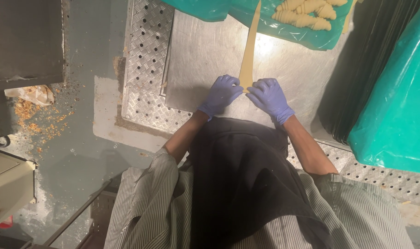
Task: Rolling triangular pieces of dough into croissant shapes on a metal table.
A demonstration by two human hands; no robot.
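Black apron (247, 184), two gloved hands (221, 94) (270, 97), one dough strip (249, 50)

Crumpled pale paper wrapper (32, 94) lying among crumbs on the floor at the left of the frame; teal plastic sheeting (394, 101) at the right edge; no labels, signs or screens visible.

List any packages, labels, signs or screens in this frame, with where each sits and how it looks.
No labels, signs or screens show.
Green plastic sheet: top centre on the steel table, glossy, crumpled, under pale rolled croissants.
Green plastic cover: right edge, large and smooth, draped over something hidden.
Crumpled paper wrapper: on the floor at left, beige, among crumbs.
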